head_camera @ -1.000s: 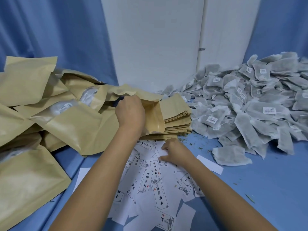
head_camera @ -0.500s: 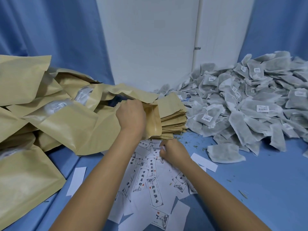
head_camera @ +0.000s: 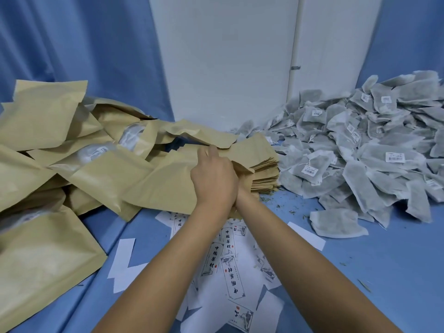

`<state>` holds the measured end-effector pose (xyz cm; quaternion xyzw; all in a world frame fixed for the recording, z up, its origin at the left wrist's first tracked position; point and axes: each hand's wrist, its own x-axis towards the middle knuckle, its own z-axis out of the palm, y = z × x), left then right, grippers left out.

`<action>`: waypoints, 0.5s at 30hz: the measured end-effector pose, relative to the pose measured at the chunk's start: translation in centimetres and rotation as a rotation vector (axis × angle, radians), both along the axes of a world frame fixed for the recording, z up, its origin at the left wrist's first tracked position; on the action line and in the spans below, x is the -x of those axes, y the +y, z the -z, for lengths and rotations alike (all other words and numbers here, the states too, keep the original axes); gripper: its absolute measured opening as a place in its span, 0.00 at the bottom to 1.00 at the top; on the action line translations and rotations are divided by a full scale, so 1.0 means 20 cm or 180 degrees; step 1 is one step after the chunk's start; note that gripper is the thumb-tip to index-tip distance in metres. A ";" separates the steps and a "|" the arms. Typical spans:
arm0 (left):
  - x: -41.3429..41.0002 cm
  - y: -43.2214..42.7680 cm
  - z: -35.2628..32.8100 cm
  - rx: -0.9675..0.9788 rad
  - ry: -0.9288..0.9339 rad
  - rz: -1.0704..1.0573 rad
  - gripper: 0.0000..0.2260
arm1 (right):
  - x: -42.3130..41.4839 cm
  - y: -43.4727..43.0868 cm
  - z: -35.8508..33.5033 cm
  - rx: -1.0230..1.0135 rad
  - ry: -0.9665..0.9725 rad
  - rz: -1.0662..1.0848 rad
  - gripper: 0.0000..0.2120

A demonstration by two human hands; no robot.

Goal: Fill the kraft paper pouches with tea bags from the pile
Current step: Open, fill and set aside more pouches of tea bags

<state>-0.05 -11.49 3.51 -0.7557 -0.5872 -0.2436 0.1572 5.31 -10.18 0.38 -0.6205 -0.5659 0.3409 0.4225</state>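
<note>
**A:** Where is the left hand [head_camera: 213,179]?

**B:** It is knuckles up at the near end of the stack of flat tan kraft paper pouches [head_camera: 264,169]. Its fingers [head_camera: 210,151] curl over the edge of one loose kraft pouch [head_camera: 165,186] and grip it.

**A:** And the right hand [head_camera: 243,197]?

**B:** It is tucked under the left one, against the stack. Little more than the wrist shows, so I cannot tell how its fingers lie or whether they hold anything.

**A:** The tea bags?

**B:** The pile of grey-white mesh tea bags [head_camera: 360,150] sits on the right of the blue-covered table [head_camera: 384,272], touching the stack. One single tea bag [head_camera: 336,223] lies at the pile's near edge.

**A:** Anything else?

**B:** A heap of tan kraft pouches [head_camera: 60,152] lies at left, and white printed paper labels [head_camera: 231,272] are scattered beneath the forearms.
</note>
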 end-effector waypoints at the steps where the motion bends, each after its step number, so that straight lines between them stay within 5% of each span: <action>1: 0.03 0.02 0.00 0.0011 0.0017 -0.0066 0.10 | 0.00 0.02 -0.02 0.0069 0.0067 -0.0187 0.19; 3: 0.10 0.06 -0.02 -0.0041 -0.0048 -0.0247 0.10 | -0.01 0.05 -0.05 0.0044 -0.0232 -0.0454 0.19; 7: 0.16 0.08 -0.09 -0.0336 -0.0546 -0.0336 0.09 | -0.10 0.06 -0.01 -0.0779 -0.1202 0.0044 0.10; 11: 0.16 0.06 -0.12 -0.0327 -0.0741 -0.0196 0.10 | -0.11 0.09 -0.02 -0.0612 -0.2156 -0.0492 0.08; 13: 0.15 0.07 -0.09 -0.0247 -0.0655 -0.0160 0.12 | -0.09 0.10 -0.03 -0.1508 -0.2659 -0.0036 0.04; 15: 0.16 0.07 -0.09 -0.0235 -0.0611 -0.0141 0.12 | -0.06 0.04 -0.05 -0.2318 -0.2454 0.0075 0.06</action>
